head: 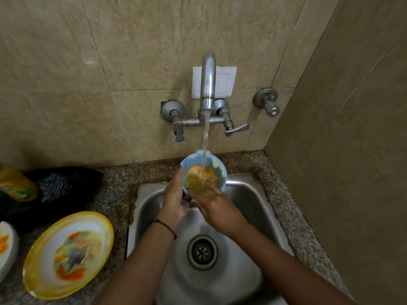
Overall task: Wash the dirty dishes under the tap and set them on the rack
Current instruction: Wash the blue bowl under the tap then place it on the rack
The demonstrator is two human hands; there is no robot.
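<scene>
Both hands (176, 200) (217, 205) | blue bowl (218, 170) mouth-up, tilted | under tap (208, 84)

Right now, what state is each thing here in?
Tap: running.
Blue bowl: under the stream, holding yellowish water.
Left hand: grip on the bowl's side.
Right hand: fingers at the bowl's near rim.
Yellow-rimmed plate: on the counter, unwashed.
Sink: wet, drain open.

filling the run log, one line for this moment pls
step: rinsing | blue bowl under tap | left hand holds | right hand rubs inside
</scene>
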